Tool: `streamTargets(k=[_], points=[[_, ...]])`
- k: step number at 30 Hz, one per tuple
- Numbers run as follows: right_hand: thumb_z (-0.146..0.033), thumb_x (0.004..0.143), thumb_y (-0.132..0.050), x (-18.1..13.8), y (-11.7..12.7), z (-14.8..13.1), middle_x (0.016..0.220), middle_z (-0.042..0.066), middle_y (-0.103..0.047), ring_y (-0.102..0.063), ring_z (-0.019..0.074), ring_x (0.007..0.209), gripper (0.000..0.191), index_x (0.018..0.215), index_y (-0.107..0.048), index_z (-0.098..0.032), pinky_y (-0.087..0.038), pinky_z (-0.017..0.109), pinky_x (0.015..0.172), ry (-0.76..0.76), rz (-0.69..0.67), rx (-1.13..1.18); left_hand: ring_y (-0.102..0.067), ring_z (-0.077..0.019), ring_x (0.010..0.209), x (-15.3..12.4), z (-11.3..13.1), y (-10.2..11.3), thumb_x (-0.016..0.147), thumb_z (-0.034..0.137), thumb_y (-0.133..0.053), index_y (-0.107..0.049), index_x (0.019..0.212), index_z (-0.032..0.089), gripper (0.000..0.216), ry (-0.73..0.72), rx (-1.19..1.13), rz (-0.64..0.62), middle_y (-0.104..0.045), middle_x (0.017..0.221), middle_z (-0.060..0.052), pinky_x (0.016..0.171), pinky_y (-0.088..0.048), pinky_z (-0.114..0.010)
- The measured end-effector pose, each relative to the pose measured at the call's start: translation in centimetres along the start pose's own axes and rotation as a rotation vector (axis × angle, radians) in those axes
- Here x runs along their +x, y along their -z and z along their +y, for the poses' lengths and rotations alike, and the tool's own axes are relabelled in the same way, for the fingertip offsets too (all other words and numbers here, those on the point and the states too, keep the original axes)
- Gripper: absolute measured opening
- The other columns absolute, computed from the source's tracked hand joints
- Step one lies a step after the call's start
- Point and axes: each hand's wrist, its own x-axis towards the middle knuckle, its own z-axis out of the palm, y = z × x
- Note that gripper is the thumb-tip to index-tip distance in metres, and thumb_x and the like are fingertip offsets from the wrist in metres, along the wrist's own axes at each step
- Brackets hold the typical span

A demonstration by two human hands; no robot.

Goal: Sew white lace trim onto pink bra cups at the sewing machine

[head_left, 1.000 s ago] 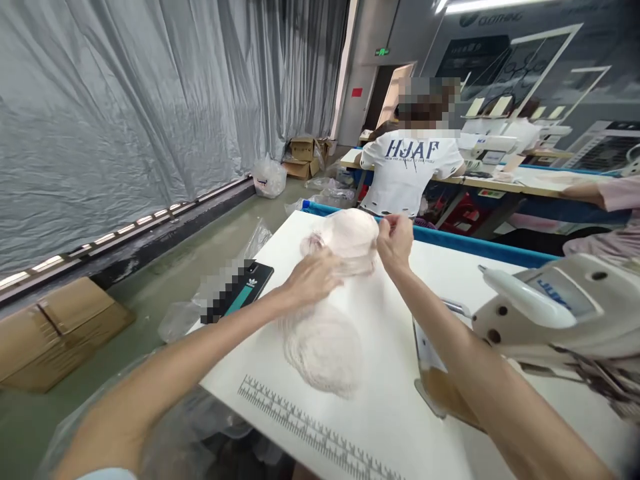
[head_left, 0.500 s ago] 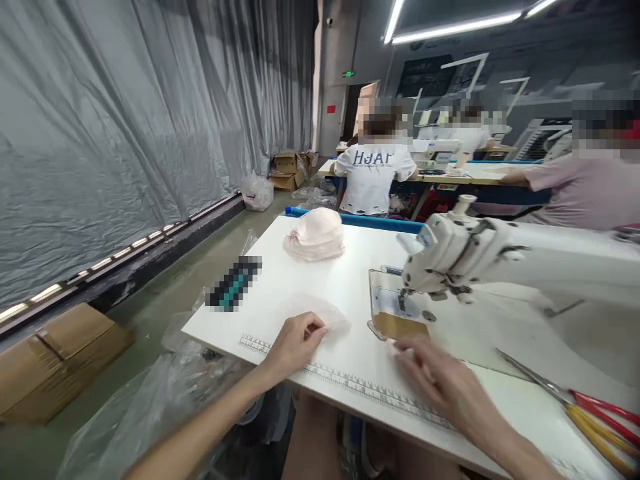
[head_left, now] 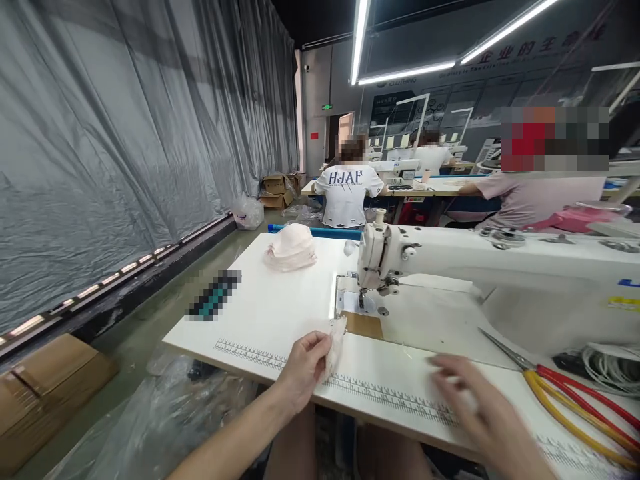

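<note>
My left hand (head_left: 303,368) pinches a thin pale pink fabric piece (head_left: 336,341) at the front edge of the white sewing table (head_left: 280,303), lifting it off the surface. My right hand (head_left: 470,407) hovers over the printed ruler (head_left: 380,393) near the front edge; it is smeared by motion and appears to hold nothing. A white sewing machine (head_left: 450,260) stands just behind both hands, its needle (head_left: 361,297) over the plate. A stack of pink fabric cups (head_left: 291,247) rests at the table's far left corner.
Scissors with red and yellow handles (head_left: 565,387) lie at the right. A dark pixelated object (head_left: 214,303) sits at the table's left edge. Clear plastic bags (head_left: 150,420) and a cardboard box (head_left: 45,393) are on the floor at left. Other people sit at tables behind.
Both hands left the pink stack at the far corner and came back to the front edge. My left hand took one thin piece and has lifted it. The view rose and shifted right.
</note>
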Motion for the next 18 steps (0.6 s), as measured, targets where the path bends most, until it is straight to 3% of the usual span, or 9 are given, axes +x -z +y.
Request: streamTargets(k=[2,4,6,10,14,18], points=[[-0.044,0.085,-0.051,-0.2,-3.0,-4.6,0.087,0.007,-0.062,-0.059,0.021,0.076,0.023,0.09,-0.057,-0.023,-0.05,0.031,0.065,0.049,-0.149,0.196,-0.044,-0.007,0.057,-0.6,-0.9,-1.4,0.063,0.037,-0.077,-0.056,0.069,0.014,0.031,-0.012,-0.072,-0.026,-0.048,0.062,0.003,0.057,-0.037,-0.019],[-0.044,0.089,-0.044,-0.2,-5.4,-7.5,0.075,0.003,-0.058,-0.055,0.0168,0.066,0.025,0.08,-0.051,-0.021,-0.047,0.027,0.059,0.026,-0.146,0.367,-0.048,-0.009,0.062,-1.2,-1.7,-2.5,0.066,0.034,-0.075,-0.059,0.071,0.014,0.026,-0.047,-0.11,-0.059,-0.052,0.066,0.001,0.062,-0.04,-0.02],[-0.046,0.087,-0.046,-0.2,-7.1,-8.5,0.069,0.0,-0.053,-0.049,0.0147,0.061,0.027,0.078,-0.049,-0.021,-0.044,0.025,0.055,0.004,-0.084,0.437,-0.051,-0.0114,0.07,-1.6,-2.1,-3.2,0.068,0.03,-0.072,-0.061,0.071,0.014,0.019,-0.101,-0.093,-0.081,-0.054,0.072,-0.001,0.07,-0.042,-0.022],[-0.047,0.079,-0.061,-0.8,-8.5,-7.8,0.07,-0.001,-0.054,-0.049,0.0147,0.064,0.029,0.081,-0.05,-0.02,-0.044,0.025,0.058,-0.095,-0.008,0.579,-0.052,-0.0117,0.075,-1.9,-2.7,-3.9,0.069,0.027,-0.072,-0.063,0.068,0.013,0.016,-0.146,-0.029,-0.081,-0.055,0.077,-0.001,0.074,-0.043,-0.022],[-0.049,0.076,-0.063,-0.9,-7.5,-6.9,0.074,0.002,-0.062,-0.058,0.0188,0.065,0.032,0.085,-0.053,-0.02,-0.047,0.029,0.058,-0.325,-0.033,0.981,-0.056,-0.0118,0.069,-1.7,-2.3,-4.0,0.068,0.031,-0.073,-0.062,0.074,0.015,0.02,-0.067,-0.197,-0.05,-0.059,0.072,0.0,0.072,-0.046,-0.023],[-0.048,0.07,-0.067,0.5,-1.7,-5.3,0.063,-0.001,-0.063,-0.059,0.0194,0.052,0.033,0.089,-0.055,-0.022,-0.044,0.029,0.047,-0.435,0.112,1.087,-0.059,-0.0141,0.068,-2.2,1.5,-2.3,0.07,0.03,-0.068,-0.062,0.079,0.015,0.018,-0.055,-0.28,0.151,-0.062,0.073,-0.001,0.068,-0.049,-0.025]])
